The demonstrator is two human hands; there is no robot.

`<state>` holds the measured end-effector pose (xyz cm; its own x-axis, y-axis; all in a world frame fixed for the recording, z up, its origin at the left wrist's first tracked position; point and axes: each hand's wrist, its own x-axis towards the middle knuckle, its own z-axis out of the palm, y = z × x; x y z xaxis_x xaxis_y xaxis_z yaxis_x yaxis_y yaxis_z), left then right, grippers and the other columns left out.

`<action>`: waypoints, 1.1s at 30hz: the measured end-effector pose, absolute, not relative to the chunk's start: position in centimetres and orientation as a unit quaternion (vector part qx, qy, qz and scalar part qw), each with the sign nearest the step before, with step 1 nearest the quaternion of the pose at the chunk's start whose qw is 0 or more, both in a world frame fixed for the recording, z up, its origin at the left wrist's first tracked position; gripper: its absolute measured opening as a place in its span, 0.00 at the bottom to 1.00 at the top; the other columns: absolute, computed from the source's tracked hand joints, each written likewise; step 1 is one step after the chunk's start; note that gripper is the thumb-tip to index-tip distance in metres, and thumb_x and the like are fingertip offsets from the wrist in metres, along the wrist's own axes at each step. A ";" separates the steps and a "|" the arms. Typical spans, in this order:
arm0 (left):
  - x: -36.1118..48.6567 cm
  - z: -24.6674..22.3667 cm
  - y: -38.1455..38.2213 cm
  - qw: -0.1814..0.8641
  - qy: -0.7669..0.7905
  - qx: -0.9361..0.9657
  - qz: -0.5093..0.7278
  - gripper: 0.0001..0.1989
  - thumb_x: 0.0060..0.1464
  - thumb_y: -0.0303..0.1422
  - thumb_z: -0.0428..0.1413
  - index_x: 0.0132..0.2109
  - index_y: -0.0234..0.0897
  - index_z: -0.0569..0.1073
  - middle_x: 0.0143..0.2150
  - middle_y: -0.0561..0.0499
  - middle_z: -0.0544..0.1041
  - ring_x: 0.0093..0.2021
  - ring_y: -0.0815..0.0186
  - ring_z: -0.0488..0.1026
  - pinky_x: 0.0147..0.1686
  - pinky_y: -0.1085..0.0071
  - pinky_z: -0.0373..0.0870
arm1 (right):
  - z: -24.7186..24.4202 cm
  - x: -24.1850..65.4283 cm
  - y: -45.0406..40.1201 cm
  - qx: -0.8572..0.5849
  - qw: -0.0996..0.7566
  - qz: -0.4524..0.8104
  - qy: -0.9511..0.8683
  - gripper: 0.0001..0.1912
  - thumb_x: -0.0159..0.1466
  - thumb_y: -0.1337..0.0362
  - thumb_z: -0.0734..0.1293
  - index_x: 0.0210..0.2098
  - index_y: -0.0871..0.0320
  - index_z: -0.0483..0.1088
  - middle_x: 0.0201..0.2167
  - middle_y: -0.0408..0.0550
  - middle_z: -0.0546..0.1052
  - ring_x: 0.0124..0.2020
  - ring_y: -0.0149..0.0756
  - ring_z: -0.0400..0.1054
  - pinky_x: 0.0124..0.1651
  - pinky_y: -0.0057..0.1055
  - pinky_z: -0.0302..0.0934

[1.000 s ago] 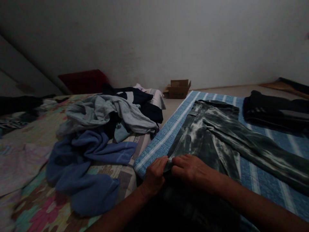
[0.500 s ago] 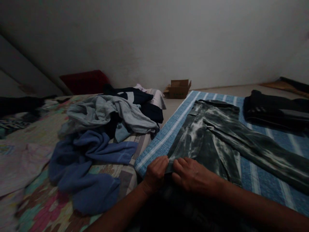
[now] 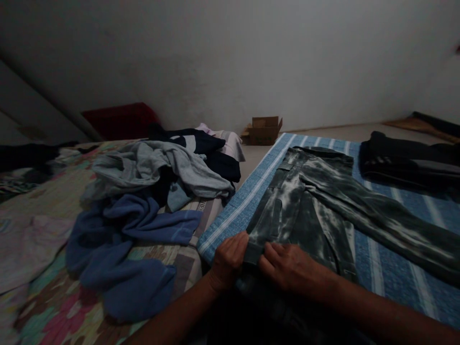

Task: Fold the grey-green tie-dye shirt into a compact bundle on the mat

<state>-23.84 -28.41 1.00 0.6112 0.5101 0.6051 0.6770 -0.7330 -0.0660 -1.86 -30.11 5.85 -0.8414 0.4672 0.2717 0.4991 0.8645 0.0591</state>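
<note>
A dark green and white tie-dye jacket [image 3: 298, 211] lies spread on a blue striped sheet [image 3: 230, 215], one sleeve stretching to the right. At its near edge, my left hand [image 3: 230, 256] pinches the left corner of the hem. My right hand [image 3: 287, 263] grips the same hem a little further right, its fingers curled over the cloth. Dark shadow hides what lies below both hands.
Grey clothing [image 3: 143, 165] and a blue garment [image 3: 125, 258] lie heaped on a floral sheet [image 3: 53, 297] at left. Folded dark clothes [image 3: 406, 163] rest at right. An open cardboard box [image 3: 264, 132] stands by the wall.
My right hand has shifted slightly right along the hem, so the gap between my hands is wider. The whole view has moved a little.
</note>
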 end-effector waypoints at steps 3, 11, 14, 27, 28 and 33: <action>-23.7 1.1 -28.5 0.147 -0.345 -0.887 -0.270 0.23 0.58 0.23 0.40 0.59 0.27 0.65 0.46 0.36 0.78 0.46 0.57 0.77 0.42 0.62 0.76 | 5.3 -1.7 -30.8 -0.269 0.088 -0.071 -0.956 0.06 0.67 0.72 0.56 0.35 0.58 0.61 0.29 0.49 0.71 0.24 0.34 0.64 0.22 0.29 0.51; -23.8 1.3 -28.7 0.165 -0.336 -0.894 -0.245 0.23 0.59 0.22 0.41 0.60 0.26 0.64 0.47 0.37 0.78 0.49 0.58 0.76 0.44 0.64 0.75 | 6.3 -2.3 -31.4 -0.229 0.038 -0.080 -0.969 0.06 0.65 0.73 0.58 0.33 0.59 0.62 0.28 0.50 0.71 0.26 0.37 0.66 0.24 0.31 0.57; -24.2 1.2 -28.8 0.159 -0.341 -0.901 -0.215 0.24 0.60 0.22 0.41 0.61 0.28 0.63 0.50 0.37 0.77 0.51 0.58 0.75 0.45 0.63 0.74 | 6.2 -2.1 -31.4 -0.230 0.036 -0.069 -0.970 0.06 0.65 0.74 0.57 0.34 0.59 0.62 0.29 0.51 0.72 0.27 0.37 0.66 0.25 0.32 0.58; -24.3 1.8 -29.3 0.149 -0.354 -0.912 -0.143 0.23 0.59 0.20 0.39 0.59 0.24 0.65 0.54 0.34 0.73 0.56 0.56 0.70 0.49 0.60 0.71 | 7.0 -0.3 -29.8 -0.243 0.040 0.105 -0.963 0.08 0.67 0.64 0.60 0.34 0.59 0.69 0.30 0.45 0.73 0.27 0.32 0.65 0.28 0.29 0.54; -24.3 1.8 -29.3 0.143 -0.357 -0.913 -0.137 0.24 0.58 0.20 0.39 0.59 0.24 0.65 0.55 0.34 0.73 0.56 0.56 0.70 0.49 0.60 0.70 | 6.9 0.0 -29.4 -0.247 0.038 0.125 -0.960 0.09 0.67 0.62 0.61 0.34 0.58 0.70 0.30 0.45 0.73 0.26 0.31 0.64 0.27 0.29 0.53; -24.6 2.2 -29.4 0.105 -0.362 -0.922 -0.089 0.28 0.54 0.18 0.42 0.62 0.27 0.61 0.58 0.35 0.70 0.59 0.58 0.67 0.54 0.61 0.68 | 7.0 1.2 -28.5 -0.252 0.040 0.190 -0.948 0.09 0.66 0.63 0.61 0.33 0.58 0.71 0.31 0.43 0.72 0.28 0.28 0.63 0.28 0.27 0.49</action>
<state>-24.61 -29.36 2.16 0.7220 0.6487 0.2404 0.6862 -0.7159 -0.1289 1.17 -28.53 7.00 -0.8695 0.4935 -0.0207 0.4634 0.8006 -0.3798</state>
